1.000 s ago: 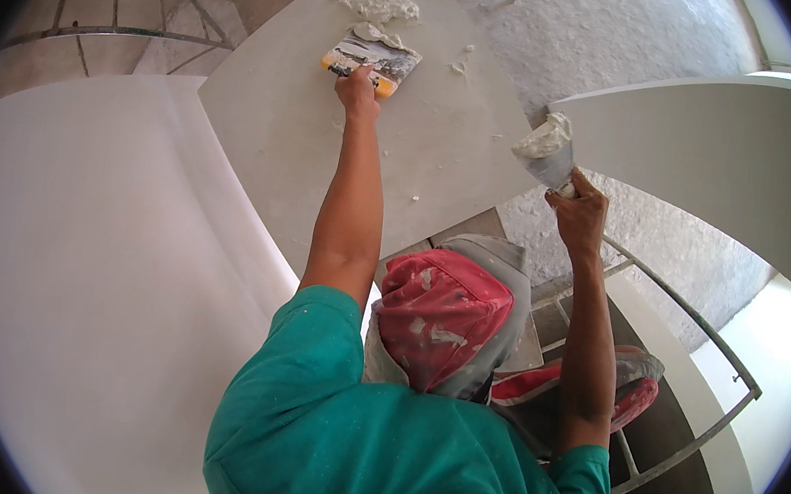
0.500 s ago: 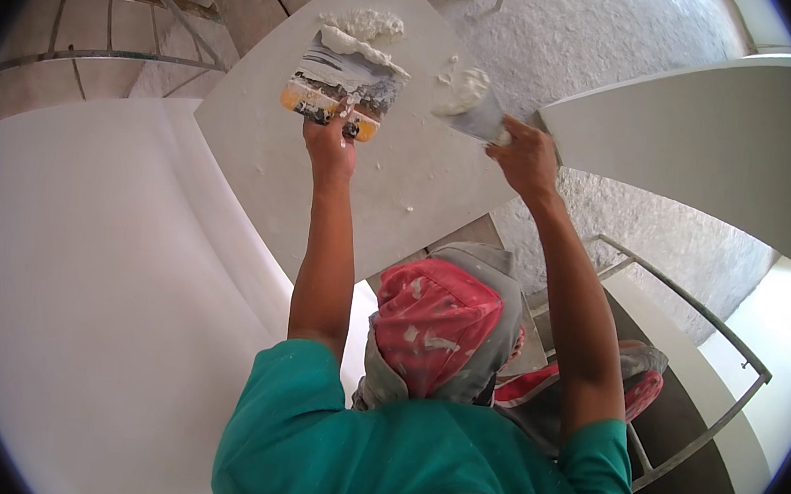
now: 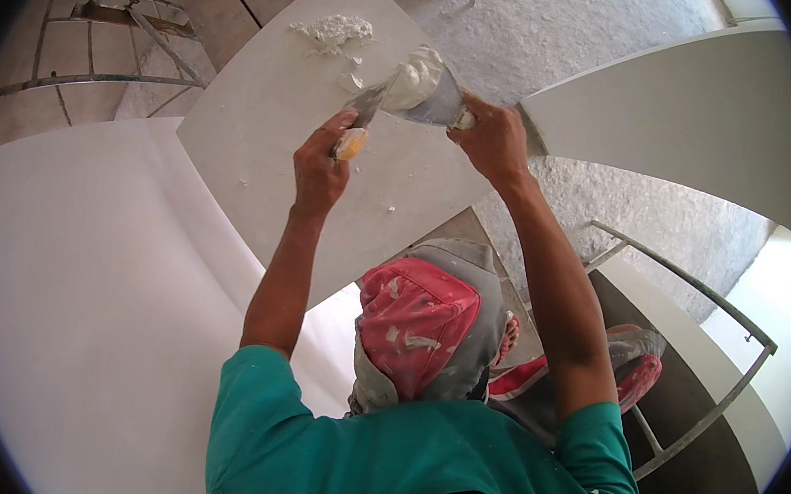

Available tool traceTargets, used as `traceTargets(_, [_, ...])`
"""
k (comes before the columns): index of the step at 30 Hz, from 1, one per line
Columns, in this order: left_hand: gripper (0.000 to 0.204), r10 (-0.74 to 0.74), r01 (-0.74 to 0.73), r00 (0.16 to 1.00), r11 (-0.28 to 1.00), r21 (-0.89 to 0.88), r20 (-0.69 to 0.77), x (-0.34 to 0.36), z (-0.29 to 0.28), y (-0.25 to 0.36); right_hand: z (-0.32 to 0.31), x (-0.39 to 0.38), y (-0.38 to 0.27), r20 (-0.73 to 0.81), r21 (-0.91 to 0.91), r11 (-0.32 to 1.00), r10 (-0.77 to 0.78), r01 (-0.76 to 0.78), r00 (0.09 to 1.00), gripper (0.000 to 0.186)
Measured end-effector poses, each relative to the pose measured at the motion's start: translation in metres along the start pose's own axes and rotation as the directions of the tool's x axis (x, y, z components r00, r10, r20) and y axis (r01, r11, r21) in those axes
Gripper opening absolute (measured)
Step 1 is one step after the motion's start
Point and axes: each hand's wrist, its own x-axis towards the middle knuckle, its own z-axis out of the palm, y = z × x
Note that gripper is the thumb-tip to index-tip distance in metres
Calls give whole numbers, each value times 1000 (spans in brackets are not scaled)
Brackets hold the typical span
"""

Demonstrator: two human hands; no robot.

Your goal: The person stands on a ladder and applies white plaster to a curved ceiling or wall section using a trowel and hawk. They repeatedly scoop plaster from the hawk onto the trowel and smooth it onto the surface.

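The left hand [image 3: 323,165] grips a yellow-edged scraper [image 3: 366,105], the right hand [image 3: 497,141] a putty knife [image 3: 442,102]; between them I watch white paste [image 3: 416,78] (a hefty blob), which could slide onto the board [image 3: 258,146] below if the knife tips.

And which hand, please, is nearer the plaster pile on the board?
Left. In view, the left hand is below the plaster pile; the right hand is farther off, lower right.
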Motion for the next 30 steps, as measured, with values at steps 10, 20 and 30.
traceTargets(10, [27,-479,436,864,560,705,-153,69,-10,-129,-15,-32,33,-14,91,994,65,-63,998,56])
traceTargets(20, [22,-329,198,941,731,653,82,21,46,-97,-33,-62,62,-7,169,959,230,-225,973,61])
traceTargets(30, [40,-832,588,532,228,-776,159,-80,2,-89,-37,-63,64,17,129,956,263,-263,965,59])
